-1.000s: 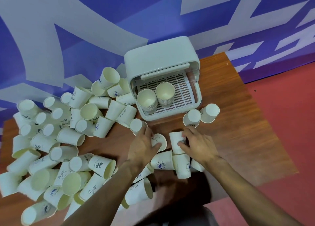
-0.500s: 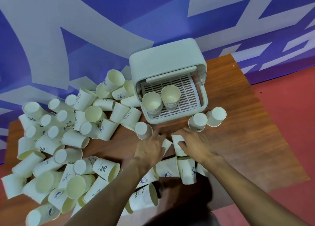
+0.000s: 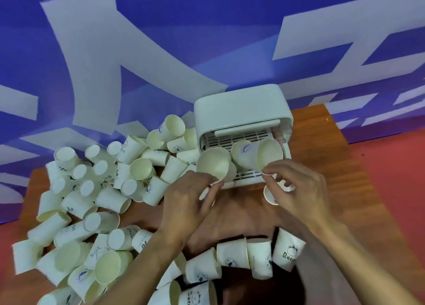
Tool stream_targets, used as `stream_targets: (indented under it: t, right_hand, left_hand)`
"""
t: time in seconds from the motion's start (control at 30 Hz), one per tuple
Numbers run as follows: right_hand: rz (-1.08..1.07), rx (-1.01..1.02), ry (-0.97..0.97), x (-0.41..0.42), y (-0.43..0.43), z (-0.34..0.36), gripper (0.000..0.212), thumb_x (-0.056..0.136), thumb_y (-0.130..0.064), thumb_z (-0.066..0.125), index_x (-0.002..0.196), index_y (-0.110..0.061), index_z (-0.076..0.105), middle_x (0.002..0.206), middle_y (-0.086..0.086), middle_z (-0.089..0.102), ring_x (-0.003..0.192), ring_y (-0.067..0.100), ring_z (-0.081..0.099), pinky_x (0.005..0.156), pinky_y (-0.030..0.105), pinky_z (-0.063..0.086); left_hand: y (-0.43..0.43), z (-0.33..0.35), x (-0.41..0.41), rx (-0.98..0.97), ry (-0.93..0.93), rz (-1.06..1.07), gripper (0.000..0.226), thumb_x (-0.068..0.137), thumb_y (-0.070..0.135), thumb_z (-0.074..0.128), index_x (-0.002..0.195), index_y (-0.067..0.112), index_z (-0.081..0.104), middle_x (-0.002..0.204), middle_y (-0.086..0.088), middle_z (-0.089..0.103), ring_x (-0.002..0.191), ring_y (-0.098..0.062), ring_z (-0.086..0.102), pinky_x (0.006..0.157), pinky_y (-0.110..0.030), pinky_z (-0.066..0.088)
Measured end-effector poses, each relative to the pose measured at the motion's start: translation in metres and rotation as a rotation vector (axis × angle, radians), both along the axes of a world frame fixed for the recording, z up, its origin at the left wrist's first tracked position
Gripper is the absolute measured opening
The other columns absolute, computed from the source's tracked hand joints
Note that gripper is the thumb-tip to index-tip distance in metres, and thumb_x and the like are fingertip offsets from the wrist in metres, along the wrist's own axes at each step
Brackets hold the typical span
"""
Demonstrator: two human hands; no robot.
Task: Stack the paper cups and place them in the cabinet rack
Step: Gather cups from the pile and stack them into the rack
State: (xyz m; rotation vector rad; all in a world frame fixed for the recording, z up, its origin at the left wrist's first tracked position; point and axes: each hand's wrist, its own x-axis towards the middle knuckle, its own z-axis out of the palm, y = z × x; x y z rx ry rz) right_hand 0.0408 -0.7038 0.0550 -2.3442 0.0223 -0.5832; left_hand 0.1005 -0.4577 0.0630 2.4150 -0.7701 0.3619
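— Paper cups (image 3: 213, 166), two held: where?
— Before the cabinet rack (image 3: 236, 137). Left hand (image 3: 186, 203) pinches left cup (image 3: 217, 163) by its rim, mouth facing the person. Right hand (image 3: 299, 189) pinches right cup (image 3: 253, 154) by its rim, axis near level, mouth rightward.

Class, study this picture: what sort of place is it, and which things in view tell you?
Probably a staged indoor work area, not a home kitchen: a wooden table against a blue-and-white banner wall, a red floor, and a heap of loose paper cups beside a small white cabinet.

Event-like booth; blue printed banner (image 3: 138, 51), red floor (image 3: 391, 189), wooden table (image 3: 317, 148).
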Motion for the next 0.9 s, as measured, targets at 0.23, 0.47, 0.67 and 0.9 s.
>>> stream_targets:
  t: [0.23,0.47,0.67,0.9]
  right_hand:
    - [0.11,-0.209,-0.035,0.024,-0.008,-0.038,0.01,0.091,-0.012,0.07,0.098,-0.017,0.076,0.099,-0.008,0.071,0.089,0.015,0.066,0.063,0.035,0.055]
    - [0.148,-0.286,0.099,0.046,-0.006,-0.052,0.02,0.096,-0.032,0.058,0.097,-0.023,0.075,0.095,-0.012,0.069,0.089,0.013,0.063,0.059,0.027,0.052]
    - [0.162,-0.226,0.253,0.063,-0.003,-0.057,0.014,0.097,-0.032,0.057,0.094,-0.027,0.069,0.092,-0.014,0.063,0.09,0.011,0.061,0.06,0.029,0.05]
    - [0.135,-0.215,0.564,0.076,0.003,-0.065,0.017,0.098,-0.037,0.053,0.103,-0.033,0.069,0.101,-0.013,0.064,0.1,0.01,0.06,0.073,0.032,0.048]
  left_hand:
    - [-0.005,-0.028,0.02,0.051,0.028,0.005,0.01,0.093,0.026,0.067,0.091,0.017,0.072,0.086,0.006,0.068,0.078,-0.016,0.061,0.064,-0.034,0.05]
    - [-0.012,-0.04,0.03,0.05,0.027,0.054,0.007,0.091,0.023,0.069,0.093,0.016,0.071,0.09,0.006,0.067,0.081,-0.015,0.061,0.066,-0.034,0.051]
    - [-0.014,-0.044,0.033,0.047,0.092,0.05,0.014,0.094,0.028,0.063,0.096,0.017,0.072,0.095,0.007,0.068,0.085,-0.013,0.061,0.069,-0.029,0.051]
    - [-0.016,-0.069,0.053,0.301,0.283,-0.043,0.031,0.092,0.045,0.054,0.083,0.022,0.072,0.079,0.008,0.066,0.078,-0.016,0.06,0.056,-0.032,0.05]
